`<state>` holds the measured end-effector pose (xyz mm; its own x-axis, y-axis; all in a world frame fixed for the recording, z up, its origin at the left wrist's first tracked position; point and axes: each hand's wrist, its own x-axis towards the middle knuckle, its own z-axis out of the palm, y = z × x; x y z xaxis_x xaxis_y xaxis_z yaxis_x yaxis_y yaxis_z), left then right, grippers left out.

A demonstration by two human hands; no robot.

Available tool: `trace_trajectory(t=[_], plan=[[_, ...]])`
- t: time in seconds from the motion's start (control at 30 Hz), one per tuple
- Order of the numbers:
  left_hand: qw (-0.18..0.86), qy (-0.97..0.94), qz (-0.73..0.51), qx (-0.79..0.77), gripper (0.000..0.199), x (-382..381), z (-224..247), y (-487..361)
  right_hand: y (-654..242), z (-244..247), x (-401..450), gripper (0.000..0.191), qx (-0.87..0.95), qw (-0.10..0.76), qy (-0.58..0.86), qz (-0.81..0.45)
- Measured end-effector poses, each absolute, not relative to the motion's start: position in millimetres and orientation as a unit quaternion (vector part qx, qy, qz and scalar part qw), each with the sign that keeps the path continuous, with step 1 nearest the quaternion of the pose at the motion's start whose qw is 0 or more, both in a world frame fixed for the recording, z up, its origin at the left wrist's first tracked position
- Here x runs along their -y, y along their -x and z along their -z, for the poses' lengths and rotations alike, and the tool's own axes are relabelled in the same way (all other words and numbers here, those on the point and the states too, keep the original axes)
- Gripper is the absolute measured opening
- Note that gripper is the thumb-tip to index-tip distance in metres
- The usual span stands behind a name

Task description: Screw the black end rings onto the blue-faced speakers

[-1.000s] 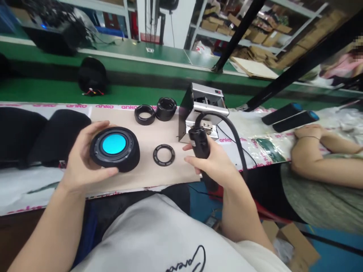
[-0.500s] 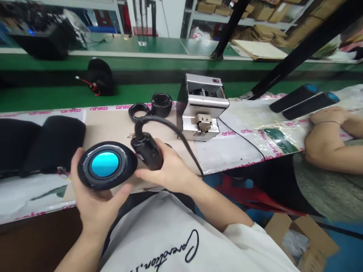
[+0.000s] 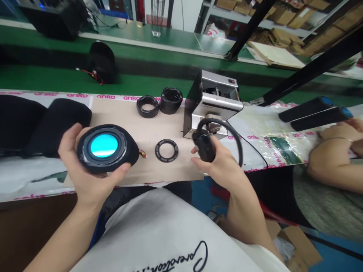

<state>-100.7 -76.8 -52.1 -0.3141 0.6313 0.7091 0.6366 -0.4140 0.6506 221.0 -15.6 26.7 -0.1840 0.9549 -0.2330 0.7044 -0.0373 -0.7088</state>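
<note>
My left hand (image 3: 90, 177) holds a black speaker (image 3: 130, 147) with a bright blue round centre facing up. Red and yellow wires stick out on its right. In my right hand (image 3: 224, 162) is a black corded tool (image 3: 204, 146), its thick cable looping to the right, in front of the silver machine (image 3: 218, 102). A flat black ring (image 3: 166, 151) lies on the brown board (image 3: 121, 113) between my hands. Behind it stand a thicker black ring (image 3: 147, 107) and a stack of black rings (image 3: 170, 101).
Black fabric-covered pieces (image 3: 62, 117) lie at the left. Another black speaker part (image 3: 101, 62) with wires stands on the green belt (image 3: 136, 81). At the right are two black cylinders (image 3: 306, 109) and a person's arm (image 3: 329, 162). A dark slanted post (image 3: 306, 71) rises there.
My right hand has moved right with the tool, away from the speaker, to near the machine. The flat ring and the speaker's wires now show. My left hand still holds the speaker.
</note>
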Motion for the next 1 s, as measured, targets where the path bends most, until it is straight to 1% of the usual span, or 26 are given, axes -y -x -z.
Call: trace_trajectory(t=[0.1, 0.23, 0.3, 0.37, 0.43, 0.47, 0.53, 0.6, 0.73, 0.77, 0.87, 1.0], plan=[[0.005, 0.581, 0.604, 0.546, 0.13, 75.0, 53.5, 99.4, -208.2, -18.0, 4.6, 0.042, 0.736, 0.131, 0.568, -0.344], [0.004, 0.559, 0.615, 0.556, 0.123, 79.0, 57.3, 101.3, -189.8, -2.3, -6.9, 0.032, 0.807, 0.077, 0.491, -0.319], [0.0, 0.548, 0.627, 0.554, 0.121, 80.4, 59.7, 102.2, -179.8, 4.6, -7.2, 0.036, 0.821, 0.064, 0.475, -0.31], [0.001, 0.541, 0.636, 0.55, 0.119, 80.6, 61.4, 101.7, -169.6, 7.3, -5.5, 0.036, 0.822, 0.063, 0.48, -0.301], [0.001, 0.533, 0.637, 0.557, 0.118, 80.4, 61.6, 100.4, -162.1, 4.0, -4.8, 0.029, 0.813, 0.077, 0.496, -0.296], [-0.001, 0.529, 0.636, 0.562, 0.117, 80.4, 61.2, 99.6, -160.6, 0.1, -5.4, 0.029, 0.804, 0.088, 0.508, -0.296], [-0.006, 0.526, 0.628, 0.573, 0.114, 80.9, 59.3, 98.4, -163.5, -9.8, -8.1, 0.039, 0.784, 0.11, 0.535, -0.296], [-0.015, 0.529, 0.623, 0.576, 0.112, 81.9, 56.8, 97.6, -173.6, -19.0, -11.0, 0.044, 0.772, 0.112, 0.55, -0.298], [-0.032, 0.541, 0.614, 0.573, 0.114, 83.4, 52.9, 96.9, -197.3, -18.3, -9.8, 0.051, 0.789, 0.08, 0.539, -0.285], [-0.033, 0.543, 0.612, 0.574, 0.114, 83.4, 52.6, 96.8, -200.8, -13.6, -8.4, 0.05, 0.796, 0.07, 0.531, -0.281], [-0.03, 0.546, 0.608, 0.575, 0.117, 82.5, 52.7, 97.4, -203.0, 4.7, -4.0, 0.04, 0.817, 0.04, 0.504, -0.278], [-0.04, 0.546, 0.598, 0.585, 0.124, 81.4, 51.6, 97.8, -196.7, 16.6, -2.0, 0.038, 0.825, 0.038, 0.488, -0.281]])
